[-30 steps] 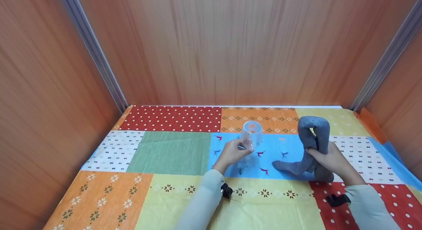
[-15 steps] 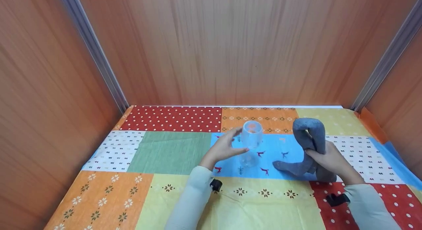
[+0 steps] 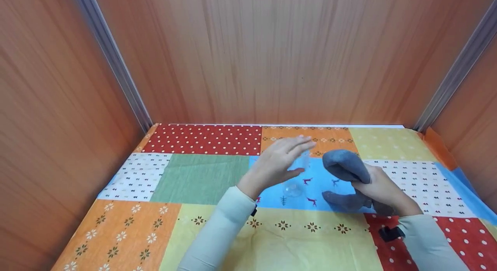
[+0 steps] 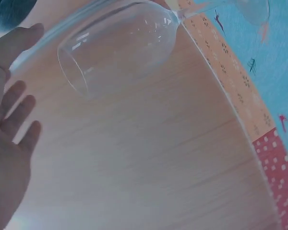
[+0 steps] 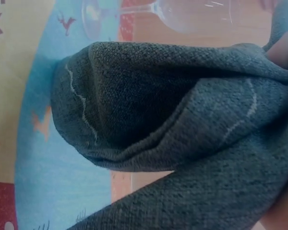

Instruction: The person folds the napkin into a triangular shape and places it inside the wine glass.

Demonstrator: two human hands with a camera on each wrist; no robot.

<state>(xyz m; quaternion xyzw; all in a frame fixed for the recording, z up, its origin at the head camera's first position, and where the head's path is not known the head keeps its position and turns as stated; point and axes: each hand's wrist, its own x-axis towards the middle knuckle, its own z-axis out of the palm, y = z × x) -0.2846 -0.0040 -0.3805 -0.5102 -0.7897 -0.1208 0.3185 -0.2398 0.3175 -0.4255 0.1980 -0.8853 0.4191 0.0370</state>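
Note:
On a blue patch of the tablecloth stands a clear stemmed wine glass, upright. My left hand is raised beside its bowl with the fingers extended, covering part of the bowl in the head view. Seen from the left wrist, these fingers are apart from the glass. To the right, my right hand grips a long, soft grey fabric piece around its middle. Its looped top leans left, and its lower ends touch the cloth. White stitching and a dark hollow fold show on the fabric in the right wrist view.
A patchwork tablecloth covers the table. Wooden panels enclose the back and both sides, with metal posts in the corners. The cloth's orange and blue edge bunches against the right panel.
My left hand has let go of the glass, spread its fingers and risen toward the rim. My right hand has tipped the grey fabric's top leftward and down. The glass stays put.

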